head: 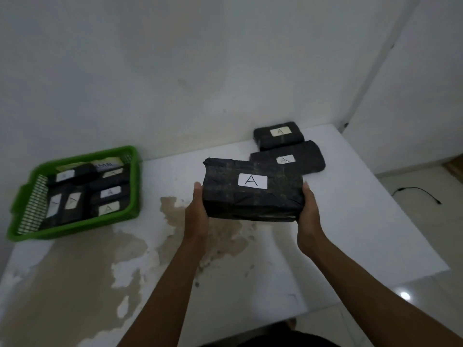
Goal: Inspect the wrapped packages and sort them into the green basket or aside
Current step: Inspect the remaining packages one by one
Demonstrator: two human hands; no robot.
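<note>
A black wrapped package (253,204) with a white label marked "A" is held above the middle of the white table. My left hand (198,211) grips its left end and my right hand (308,211) grips its right end. Two more black packages lie behind it: a second package (300,159) just past the held one and a third package (278,139) at the far edge by the wall, both labelled "A". The green basket (75,230) stands at the table's left and holds several black labelled packages.
The white table (350,234) has a worn, brownish patch across its front left. A white wall runs behind it. To the right lie a tiled floor and a black cable (416,192).
</note>
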